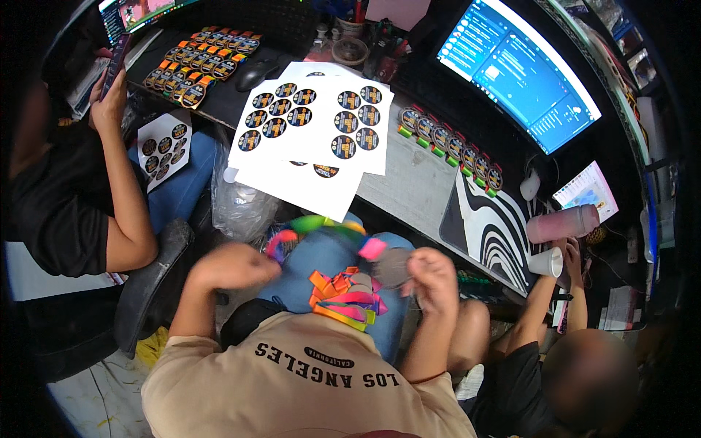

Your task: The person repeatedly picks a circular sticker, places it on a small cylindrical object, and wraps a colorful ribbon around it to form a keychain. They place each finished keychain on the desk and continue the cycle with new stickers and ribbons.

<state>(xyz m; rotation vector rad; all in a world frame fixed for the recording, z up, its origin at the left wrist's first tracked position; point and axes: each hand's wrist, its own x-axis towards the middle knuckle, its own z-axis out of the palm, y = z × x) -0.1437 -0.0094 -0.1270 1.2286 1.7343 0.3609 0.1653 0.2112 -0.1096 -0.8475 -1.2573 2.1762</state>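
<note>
Over my lap, my right hand [436, 281] pinches a round grey medal [393, 268] by its edge. From the medal a rainbow-coloured ribbon [314, 223] arcs across to the left, its pink end next to the disc. My left hand [237, 266], closed and somewhat blurred, is at the ribbon's other end; the exact grip of its fingers is hard to see. Between my hands, a pile of medals with bright folded ribbons [347, 298] lies on my jeans, most of the discs covered by the ribbons.
Ahead, sheets of round black stickers [310, 120] overlap on the desk. A row of stickered medals [449, 146] lies to their right; more medals [197, 66] stand grouped far left. One person [109, 109] holds a phone at left; another [540, 306] sits right, near a white cup [546, 262].
</note>
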